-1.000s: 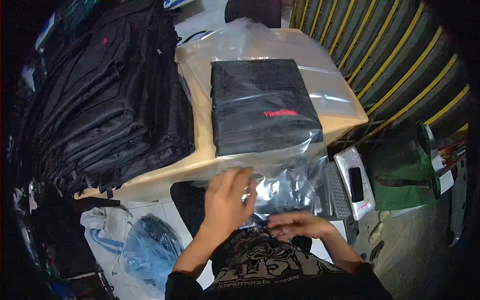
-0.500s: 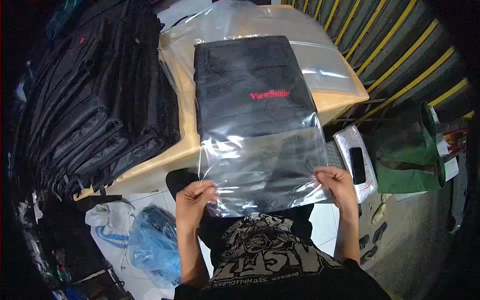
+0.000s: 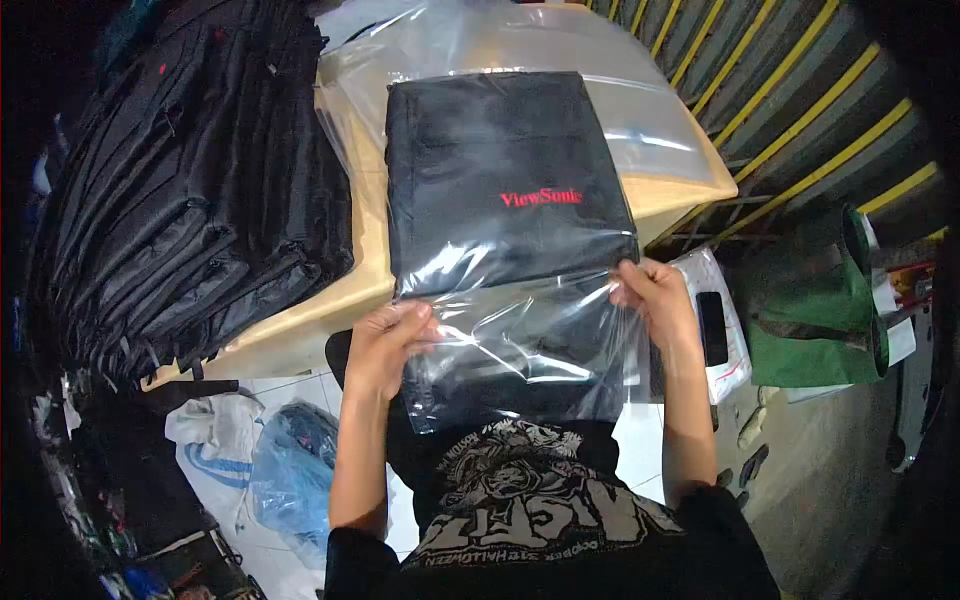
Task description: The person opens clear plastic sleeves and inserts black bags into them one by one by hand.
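My left fingers and right fingers pinch the plastic; uneven pulling could tear it near the case.

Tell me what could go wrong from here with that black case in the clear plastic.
The clear plastic looks thin, and the left hand and right hand grip its two sides, so a hard tug might tear it.

The black case lies close to the table's near edge; pulling toward the body could drag it off.

The tall stack beside it also reaches that edge and might slide if bumped.
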### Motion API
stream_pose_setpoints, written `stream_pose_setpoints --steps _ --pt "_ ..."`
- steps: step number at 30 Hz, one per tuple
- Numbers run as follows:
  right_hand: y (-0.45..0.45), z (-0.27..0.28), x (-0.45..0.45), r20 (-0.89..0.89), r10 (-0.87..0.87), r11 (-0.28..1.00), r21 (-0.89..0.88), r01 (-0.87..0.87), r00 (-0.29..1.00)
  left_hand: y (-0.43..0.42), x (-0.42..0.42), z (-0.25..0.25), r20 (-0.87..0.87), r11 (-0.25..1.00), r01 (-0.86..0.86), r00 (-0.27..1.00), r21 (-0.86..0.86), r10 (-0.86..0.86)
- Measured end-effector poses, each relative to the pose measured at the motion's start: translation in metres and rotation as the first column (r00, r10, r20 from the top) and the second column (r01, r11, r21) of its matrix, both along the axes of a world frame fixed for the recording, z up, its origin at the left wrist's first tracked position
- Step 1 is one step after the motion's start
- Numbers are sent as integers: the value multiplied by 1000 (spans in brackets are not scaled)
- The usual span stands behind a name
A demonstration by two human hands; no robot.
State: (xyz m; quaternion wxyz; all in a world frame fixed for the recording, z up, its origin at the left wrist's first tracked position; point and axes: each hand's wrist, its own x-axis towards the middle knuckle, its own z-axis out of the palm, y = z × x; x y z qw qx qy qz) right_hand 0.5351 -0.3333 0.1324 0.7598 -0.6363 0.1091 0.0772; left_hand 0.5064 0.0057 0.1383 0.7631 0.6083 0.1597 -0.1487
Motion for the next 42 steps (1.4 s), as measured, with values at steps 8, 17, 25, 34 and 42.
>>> stream_pose_setpoints --steps 8,17,25,34,42 --pt "2 4 4 -87 155 976 166 -139 984 4 17 8 -23 996 65 998 -57 -67" --pt "-28 17 -21 151 223 954 170 -248 963 -14 -9 35 165 989 109 982 -104 -91" --pt "-20 15 -48 138 132 991 -27 -129 982 -12 -26 37 280 984 165 944 62 -175" --pt "-59 108 -96 575 354 935 -217 -280 738 9 -154 163 686 936 -59 697 347 -210" --pt "127 208 -74 -125 972 227 318 -921 197 37 -348 167 465 351 -930 360 108 809"
